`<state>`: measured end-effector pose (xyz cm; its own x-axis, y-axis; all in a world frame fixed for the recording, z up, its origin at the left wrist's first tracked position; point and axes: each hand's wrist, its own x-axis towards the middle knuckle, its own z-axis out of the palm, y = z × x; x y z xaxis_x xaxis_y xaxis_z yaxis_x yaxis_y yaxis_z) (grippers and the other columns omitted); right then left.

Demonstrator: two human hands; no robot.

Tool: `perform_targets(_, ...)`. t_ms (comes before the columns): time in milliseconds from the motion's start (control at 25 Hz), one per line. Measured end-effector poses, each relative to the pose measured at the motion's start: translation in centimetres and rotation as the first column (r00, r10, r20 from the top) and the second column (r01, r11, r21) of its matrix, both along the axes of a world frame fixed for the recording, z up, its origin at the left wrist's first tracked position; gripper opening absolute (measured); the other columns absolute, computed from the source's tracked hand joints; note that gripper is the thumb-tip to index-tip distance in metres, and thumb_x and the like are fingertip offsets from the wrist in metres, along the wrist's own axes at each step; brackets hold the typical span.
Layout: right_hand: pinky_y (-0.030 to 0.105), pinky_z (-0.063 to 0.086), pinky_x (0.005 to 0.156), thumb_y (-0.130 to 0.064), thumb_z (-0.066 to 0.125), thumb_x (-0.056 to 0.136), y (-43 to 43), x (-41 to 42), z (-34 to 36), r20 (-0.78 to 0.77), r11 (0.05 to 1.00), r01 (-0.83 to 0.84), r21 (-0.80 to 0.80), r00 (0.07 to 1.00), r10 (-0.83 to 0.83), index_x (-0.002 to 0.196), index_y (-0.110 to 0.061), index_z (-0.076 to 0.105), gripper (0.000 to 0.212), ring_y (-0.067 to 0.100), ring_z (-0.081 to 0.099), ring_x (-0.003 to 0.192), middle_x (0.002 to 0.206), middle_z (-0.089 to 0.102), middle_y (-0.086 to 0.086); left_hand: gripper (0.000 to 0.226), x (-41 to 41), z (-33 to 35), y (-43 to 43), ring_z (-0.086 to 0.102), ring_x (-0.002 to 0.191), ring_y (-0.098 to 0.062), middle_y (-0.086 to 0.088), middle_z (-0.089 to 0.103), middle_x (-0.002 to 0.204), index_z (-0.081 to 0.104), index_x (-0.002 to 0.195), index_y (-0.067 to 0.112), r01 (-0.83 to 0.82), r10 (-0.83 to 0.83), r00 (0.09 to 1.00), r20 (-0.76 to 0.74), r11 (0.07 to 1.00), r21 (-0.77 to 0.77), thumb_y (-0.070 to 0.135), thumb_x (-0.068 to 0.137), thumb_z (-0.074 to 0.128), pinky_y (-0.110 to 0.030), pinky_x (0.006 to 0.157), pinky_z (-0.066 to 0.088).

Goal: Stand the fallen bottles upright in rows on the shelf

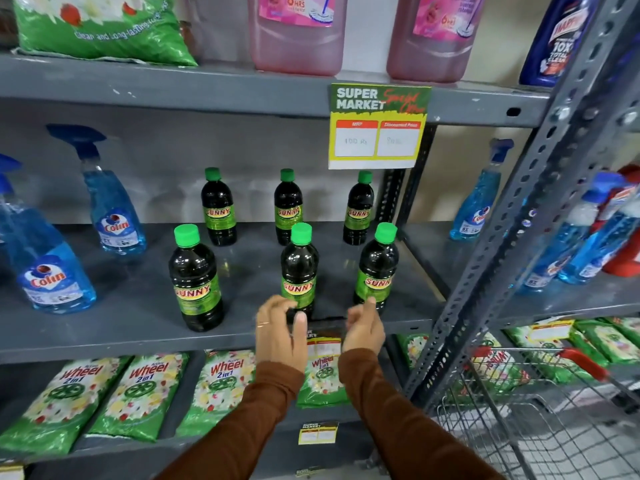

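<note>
On the grey shelf (pixel 138 306), six upright bottles (pixel 299 268) of dark liquid; both hands (pixel 280 332) loosely open, empty.

Blue spray bottles (pixel 116 216) are ranged at the left of a grey rack, with more (pixel 479 202) seen at the right. Above, two pink jugs (pixel 298 32) are stood beside a green bag (pixel 100 27) and a dark blue bottle (pixel 554 43). A price card (pixel 379 126) — marked "Super Market" — is hung from the upper ledge. Below, green "Wheel" packets (pixel 138 393) are laid side by side — a wire trolley (pixel 526 420) is parked at lower right.
</note>
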<state>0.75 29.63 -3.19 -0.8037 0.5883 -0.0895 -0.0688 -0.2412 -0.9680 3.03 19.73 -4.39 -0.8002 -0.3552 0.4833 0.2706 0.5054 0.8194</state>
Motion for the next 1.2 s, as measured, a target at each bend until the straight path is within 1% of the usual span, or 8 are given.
perform_targets(80,0.038,0.040,0.074,-0.027,0.040,0.096,2.9,-0.5,0.3,-0.027,0.979,0.162,0.120,0.987,-0.160,0.069,-0.015,0.050,0.032,0.022,0.048,0.070,0.073,0.052,0.009,0.047,-0.4,-0.2,3.1,0.054,0.104,-0.024,-0.006,0.054,0.110,0.055,0.106,0.013,0.236,-0.240,0.968,0.080,0.970,0.057,0.048,0.087,0.029,-0.028,0.096,0.043)
perform_targets(120,0.038,0.040,0.079,-0.027,0.040,0.096,4.4,-1.0,0.5,-0.044,0.971,0.181,0.159,0.983,-0.176,0.076,-0.015,0.052,0.027,0.021,0.049,0.076,0.081,0.053,0.008,0.051,-0.8,0.9,5.3,0.050,0.117,-0.024,-0.009,0.052,0.124,0.050,0.118,0.013,0.322,-0.372,0.910,0.182,0.912,0.256,0.049,0.090,0.027,-0.030,0.105,0.038)
perform_targets(240,0.028,0.027,0.102,-0.041,0.034,0.095,7.2,-2.1,0.7,0.046,0.989,-0.134,0.058,0.990,0.132,0.130,-0.013,0.045,0.046,0.014,0.041,0.119,0.126,0.044,0.000,0.065,-3.9,2.3,8.7,0.014,0.143,-0.021,-0.004,0.015,0.155,0.018,0.143,0.014,0.177,-0.584,0.734,0.347,0.658,0.732,0.053,0.091,0.014,-0.039,0.118,0.011)
perform_targets(320,0.034,0.021,0.113,-0.056,0.028,0.091,8.5,-2.8,0.2,0.149,0.951,-0.310,-0.013,0.939,0.309,0.140,-0.014,0.032,0.065,0.020,0.029,0.136,0.146,0.034,0.004,0.075,-5.3,1.9,9.1,0.007,0.144,-0.021,-0.006,0.007,0.156,0.012,0.143,0.010,0.137,-0.646,0.666,0.373,0.598,0.790,0.060,0.087,0.005,-0.039,0.118,0.006)
perform_targets(480,0.043,0.021,0.116,-0.074,0.023,0.075,9.5,-3.0,0.0,0.246,0.912,-0.411,0.019,0.886,0.394,0.140,-0.013,0.034,0.090,0.027,0.030,0.138,0.151,0.031,0.012,0.086,-6.2,1.5,10.1,0.009,0.144,-0.022,-0.007,0.010,0.157,0.014,0.144,0.012,0.113,-0.697,0.646,0.312,0.492,0.863,0.070,0.081,0.003,-0.037,0.119,0.007)
perform_targets(640,0.043,0.022,0.115,-0.067,0.025,0.084,10.1,-2.8,-0.2,0.268,0.914,-0.400,0.075,0.891,0.367,0.137,-0.012,0.039,0.077,0.028,0.033,0.136,0.149,0.034,0.015,0.098,-5.8,1.3,10.2,0.025,0.140,-0.018,0.002,0.030,0.149,0.027,0.140,0.024,0.196,-0.659,0.641,0.393,0.637,0.746,0.085,0.065,0.012,-0.027,0.105,0.025)
perform_targets(960,0.043,0.029,0.112,-0.060,0.031,0.088,10.7,-3.1,-0.3,0.201,0.944,-0.331,0.006,0.925,0.323,0.132,-0.008,0.045,0.069,0.028,0.042,0.130,0.142,0.044,0.016,0.078,-6.6,1.5,11.8,0.011,0.143,-0.024,-0.009,0.013,0.156,0.017,0.143,0.013,0.217,-0.749,0.598,0.284,0.493,0.842,0.061,0.085,-0.004,-0.042,0.120,0.004)
perform_targets(1200,0.037,0.028,0.110,-0.055,0.031,0.091,10.7,-2.3,1.7,0.212,0.953,-0.297,-0.062,0.929,0.303,0.137,-0.009,0.037,0.065,0.028,0.036,0.133,0.147,0.037,0.014,0.072,-5.2,2.2,11.6,0.025,0.139,-0.018,0.002,0.032,0.147,0.028,0.140,0.018,0.170,-0.610,0.709,0.354,0.635,0.753,0.065,0.086,0.017,-0.026,0.104,0.024)
